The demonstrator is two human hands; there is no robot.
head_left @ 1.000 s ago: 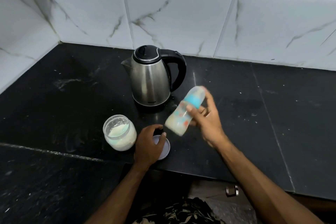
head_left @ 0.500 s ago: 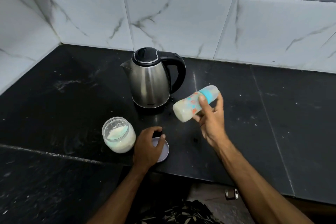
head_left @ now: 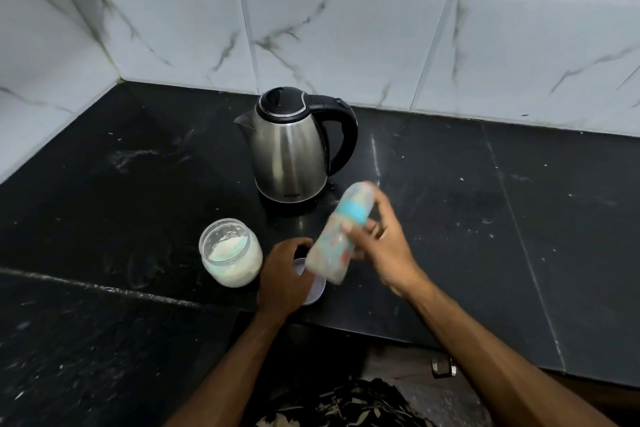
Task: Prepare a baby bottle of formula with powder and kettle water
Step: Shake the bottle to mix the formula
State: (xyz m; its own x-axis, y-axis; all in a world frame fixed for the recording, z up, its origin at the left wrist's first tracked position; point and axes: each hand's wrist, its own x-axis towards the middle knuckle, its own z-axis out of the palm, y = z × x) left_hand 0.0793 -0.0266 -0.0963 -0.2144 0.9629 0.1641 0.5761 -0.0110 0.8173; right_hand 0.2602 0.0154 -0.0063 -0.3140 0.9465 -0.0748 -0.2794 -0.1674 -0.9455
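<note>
My right hand (head_left: 384,246) grips a baby bottle (head_left: 337,239) with a blue collar and coloured print, milky liquid inside. It is blurred and tilted, base toward me, above the counter's front edge. My left hand (head_left: 282,276) rests flat on a pale round jar lid (head_left: 317,289) lying on the counter. An open glass jar of white formula powder (head_left: 231,253) stands just left of that hand. A steel kettle (head_left: 291,152) with black lid and handle stands behind, spout pointing left.
The black stone counter (head_left: 485,218) runs into a corner of white marbled wall tiles (head_left: 346,45) at the back and left. Its front edge steps back near my body, with floor and a small metal fitting (head_left: 443,367) below.
The bottle has swung from lying nearly level to the right of the kettle down toward me, steeper and blurred with motion. My left hand stays on the lid.
</note>
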